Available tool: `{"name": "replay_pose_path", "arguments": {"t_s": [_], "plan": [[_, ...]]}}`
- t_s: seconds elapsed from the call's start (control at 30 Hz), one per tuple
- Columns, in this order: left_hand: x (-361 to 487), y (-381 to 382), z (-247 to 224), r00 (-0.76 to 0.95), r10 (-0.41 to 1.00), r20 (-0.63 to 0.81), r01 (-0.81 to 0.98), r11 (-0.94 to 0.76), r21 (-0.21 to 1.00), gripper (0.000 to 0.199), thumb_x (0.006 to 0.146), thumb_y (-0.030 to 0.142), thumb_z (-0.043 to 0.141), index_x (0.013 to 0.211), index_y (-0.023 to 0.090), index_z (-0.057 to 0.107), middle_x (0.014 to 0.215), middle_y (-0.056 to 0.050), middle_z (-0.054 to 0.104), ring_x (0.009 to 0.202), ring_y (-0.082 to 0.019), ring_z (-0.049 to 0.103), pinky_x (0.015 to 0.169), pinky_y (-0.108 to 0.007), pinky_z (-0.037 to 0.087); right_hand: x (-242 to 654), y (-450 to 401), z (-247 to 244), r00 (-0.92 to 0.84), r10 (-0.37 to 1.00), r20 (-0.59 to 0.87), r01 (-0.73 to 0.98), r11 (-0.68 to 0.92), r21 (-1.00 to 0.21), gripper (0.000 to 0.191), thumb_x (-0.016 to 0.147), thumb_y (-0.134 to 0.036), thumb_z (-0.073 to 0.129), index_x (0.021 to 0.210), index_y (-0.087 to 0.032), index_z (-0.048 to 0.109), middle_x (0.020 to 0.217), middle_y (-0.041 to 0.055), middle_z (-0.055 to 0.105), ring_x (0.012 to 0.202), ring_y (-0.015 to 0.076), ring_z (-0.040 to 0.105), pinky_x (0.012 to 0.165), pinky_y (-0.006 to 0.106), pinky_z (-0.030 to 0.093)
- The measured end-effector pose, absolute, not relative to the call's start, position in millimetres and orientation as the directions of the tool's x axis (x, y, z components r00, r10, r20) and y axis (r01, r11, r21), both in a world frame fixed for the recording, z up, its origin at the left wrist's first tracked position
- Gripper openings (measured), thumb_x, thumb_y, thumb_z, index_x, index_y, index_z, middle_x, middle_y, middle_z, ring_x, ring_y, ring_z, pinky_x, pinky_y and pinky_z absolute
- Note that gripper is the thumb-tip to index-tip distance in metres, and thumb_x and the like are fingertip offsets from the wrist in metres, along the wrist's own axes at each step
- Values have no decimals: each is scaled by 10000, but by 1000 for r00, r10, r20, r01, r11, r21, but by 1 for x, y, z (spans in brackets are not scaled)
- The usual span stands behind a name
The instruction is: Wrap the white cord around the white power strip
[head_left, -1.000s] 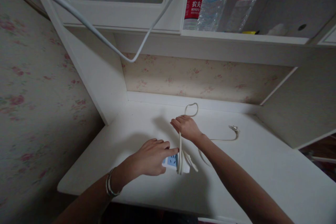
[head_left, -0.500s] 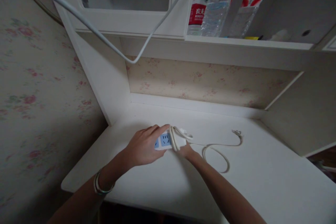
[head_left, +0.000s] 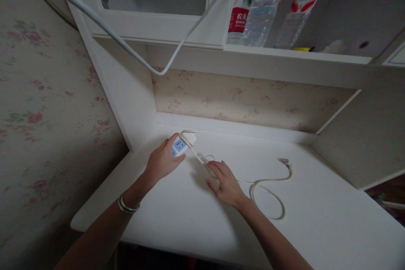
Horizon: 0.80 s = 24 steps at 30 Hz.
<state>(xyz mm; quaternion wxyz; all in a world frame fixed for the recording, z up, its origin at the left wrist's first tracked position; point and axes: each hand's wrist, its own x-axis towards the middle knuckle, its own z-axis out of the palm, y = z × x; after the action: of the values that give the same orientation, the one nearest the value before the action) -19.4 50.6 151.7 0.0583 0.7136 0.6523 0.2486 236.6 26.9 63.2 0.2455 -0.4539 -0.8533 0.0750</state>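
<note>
A white power strip [head_left: 180, 147] with blue socket faces is tilted above the desk, and my left hand [head_left: 163, 156] is closed around its near end. Turns of off-white cord [head_left: 186, 138] are wrapped about the strip's far end. From there the cord stretches to the fingers of my right hand [head_left: 225, 183], which hook over it with the thumb held apart; the exact grip is partly hidden. Beyond that hand, the loose cord curves in a loop on the desk and ends at a plug [head_left: 284, 161].
The white desk [head_left: 177, 219] has a raised back edge and a left side panel [head_left: 126, 88]. Overhead, a shelf holds several plastic bottles [head_left: 261, 12]. A thick grey cable [head_left: 126, 48] hangs in front of the cabinet. Floral wallpaper [head_left: 34, 105] covers the left wall.
My left hand has carried the power strip left and away from me. My right hand has come off the strip, drawing a length of cord out toward me; the loose loop has shifted slightly.
</note>
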Motion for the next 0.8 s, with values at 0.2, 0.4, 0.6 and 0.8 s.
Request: {"name": "replay_pose_path", "arguments": {"t_s": [0.2, 0.4, 0.6, 0.8], "plan": [[-28, 52, 154, 9, 957, 290, 911, -127, 392, 684, 776, 379, 625, 1384, 317, 317, 1218, -48, 596, 1068, -232, 591, 888, -323, 444, 276, 27, 20, -247, 927, 283, 886, 334, -321, 608, 894, -449, 470, 1423, -213, 286, 1440, 165, 365, 1300, 289, 374, 1039, 502, 329], [-39, 68, 153, -44, 954, 298, 901, -91, 424, 692, 772, 416, 623, 1384, 308, 318, 1289, -60, 559, 1084, -242, 587, 895, -336, 446, 298, 33, -4, -140, 972, 188, 978, 165, -126, 439, 951, -337, 368, 1380, -245, 387, 1189, 118, 588, 1099, 277, 513, 916, 488, 378], [-61, 83, 142, -180, 938, 296, 872, 12, 490, 691, 761, 466, 622, 1361, 280, 332, 1264, -69, 577, 1090, -254, 587, 879, -344, 461, 321, 35, 5, -186, 958, 220, 981, 192, -5, 316, 974, -282, 307, 1068, -245, 606, 1033, 87, 628, 964, 232, 557, 895, 428, 338], [-110, 101, 133, -466, 837, 286, 775, 231, 588, 745, 779, 573, 557, 1382, 245, 266, 1220, -90, 600, 1024, -265, 625, 824, -362, 493, 401, 24, -12, -114, 972, 207, 993, 109, 37, 308, 936, -170, 284, 1062, -215, 561, 1005, 109, 629, 931, 234, 590, 837, 362, 374]]}}
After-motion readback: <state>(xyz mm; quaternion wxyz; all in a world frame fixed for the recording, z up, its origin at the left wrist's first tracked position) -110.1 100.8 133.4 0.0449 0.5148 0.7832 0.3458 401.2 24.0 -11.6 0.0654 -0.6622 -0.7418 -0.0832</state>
